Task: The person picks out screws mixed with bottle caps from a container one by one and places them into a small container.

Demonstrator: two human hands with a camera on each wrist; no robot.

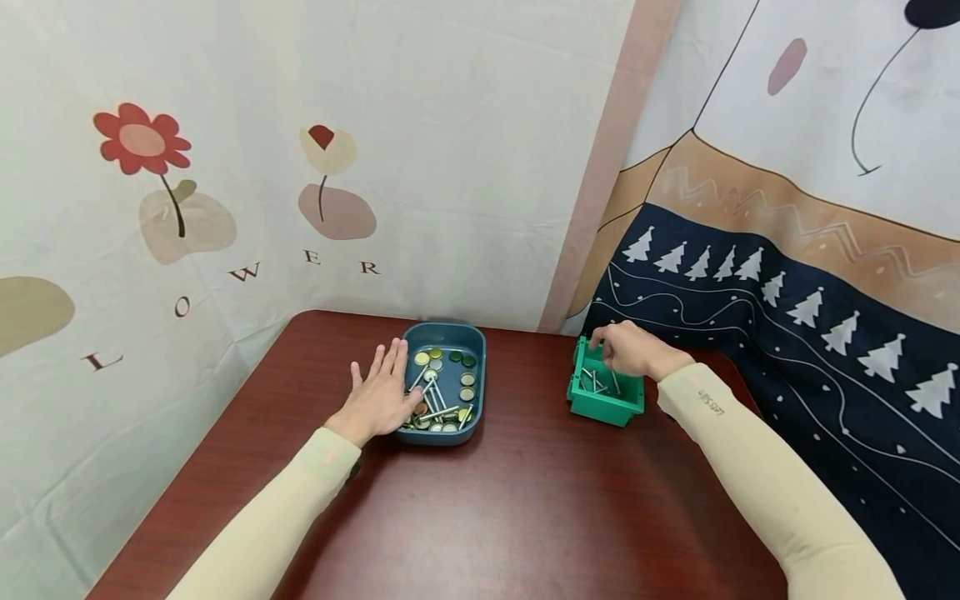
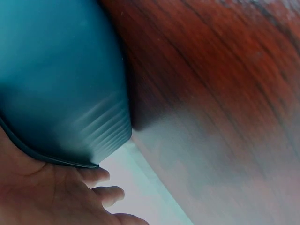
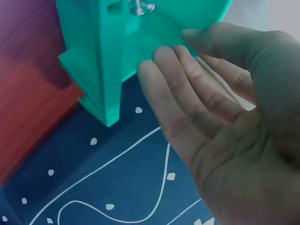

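Observation:
My left hand lies along the left side of a dark blue tray, its fingers straight and its palm touching the rim. In the left wrist view the tray's outer wall fills the upper left, next to the hand. Several long metal nails or screws lie in the tray among round yellow, green and silvery discs. At the right, my right hand is over the far edge of a green bin, fingers loosely bent, thumb apart, nothing visible between them. Metal pieces like those in the tray lie in the bin.
Both containers stand towards the back of a reddish-brown wooden table. Behind it hangs a pale flower-print cloth. A dark blue cloth with white trees hangs along the right edge, close to the right arm.

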